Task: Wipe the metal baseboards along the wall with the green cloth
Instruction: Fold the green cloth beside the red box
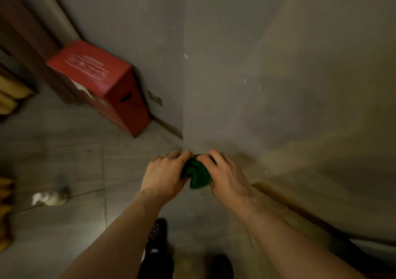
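A bunched green cloth [197, 174] is held between both hands, just in front of a projecting grey wall corner [183, 107]. My left hand [165, 173] grips its left side and my right hand [227, 172] grips its right side, fingers curled over it. A brassy metal baseboard [300, 210] runs along the foot of the wall to the right of my right hand. Another baseboard strip [169, 127] runs along the wall left of the corner, behind my hands. The stretch of baseboard at the corner itself is hidden by my hands.
A red box [107, 86] stands against the left wall, with a wall socket [155, 97] beside it. A crumpled white rag [51, 197] lies on the grey tiled floor at left. My dark shoes [157, 231] show at the bottom. Yellowish objects [6, 210] sit at the far left edge.
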`<state>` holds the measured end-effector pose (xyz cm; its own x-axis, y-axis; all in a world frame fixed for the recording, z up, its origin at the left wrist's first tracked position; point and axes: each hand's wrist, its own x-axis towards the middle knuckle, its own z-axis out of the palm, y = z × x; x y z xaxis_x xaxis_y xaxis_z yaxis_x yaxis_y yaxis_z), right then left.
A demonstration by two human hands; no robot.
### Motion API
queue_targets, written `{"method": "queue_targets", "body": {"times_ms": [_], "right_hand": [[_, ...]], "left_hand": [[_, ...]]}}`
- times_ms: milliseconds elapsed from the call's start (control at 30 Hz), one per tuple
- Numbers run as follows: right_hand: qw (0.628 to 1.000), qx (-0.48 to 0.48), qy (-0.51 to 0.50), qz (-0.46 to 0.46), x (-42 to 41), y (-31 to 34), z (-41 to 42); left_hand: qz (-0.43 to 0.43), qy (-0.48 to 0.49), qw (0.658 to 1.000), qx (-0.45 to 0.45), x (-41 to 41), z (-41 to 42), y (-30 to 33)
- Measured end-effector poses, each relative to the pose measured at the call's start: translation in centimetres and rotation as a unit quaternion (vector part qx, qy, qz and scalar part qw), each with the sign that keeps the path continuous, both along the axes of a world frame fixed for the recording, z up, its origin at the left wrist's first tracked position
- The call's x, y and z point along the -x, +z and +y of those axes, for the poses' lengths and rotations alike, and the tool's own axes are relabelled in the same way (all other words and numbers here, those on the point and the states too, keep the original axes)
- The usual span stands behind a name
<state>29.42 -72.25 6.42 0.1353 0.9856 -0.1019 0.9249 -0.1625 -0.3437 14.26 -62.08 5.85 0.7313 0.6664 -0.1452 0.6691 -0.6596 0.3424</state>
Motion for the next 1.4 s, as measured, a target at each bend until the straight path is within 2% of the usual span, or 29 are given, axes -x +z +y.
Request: {"method": "queue_targets", "body": {"times_ms": [267,633,933,1133,1400], "right_hand": [[0.994,-0.095,0.046,0.002,1.6,14.9,3.2],[0.967,-0.205,0.148,-0.04,4.1,30.5,4.0],[0.926,-0.319,0.198,-0.051,6.9,40.7,9.2],[0.908,-0.354,0.218,-0.042,9.9,44.6,13.7],[0.907,-0.359,0.218,-0.038,15.8,44.5,22.0]], "left_hand": [[-0.06,0.105,0.987,-0.109,2.6,0.6,16.2],[-0.102,0.192,0.952,-0.214,6.6,-1.8,30.8],[-0.141,0.213,0.915,-0.312,10.0,2.2,40.7],[-0.157,0.227,0.897,-0.345,13.1,6.5,44.4],[-0.162,0.249,0.893,-0.339,19.2,14.4,43.9]]}}
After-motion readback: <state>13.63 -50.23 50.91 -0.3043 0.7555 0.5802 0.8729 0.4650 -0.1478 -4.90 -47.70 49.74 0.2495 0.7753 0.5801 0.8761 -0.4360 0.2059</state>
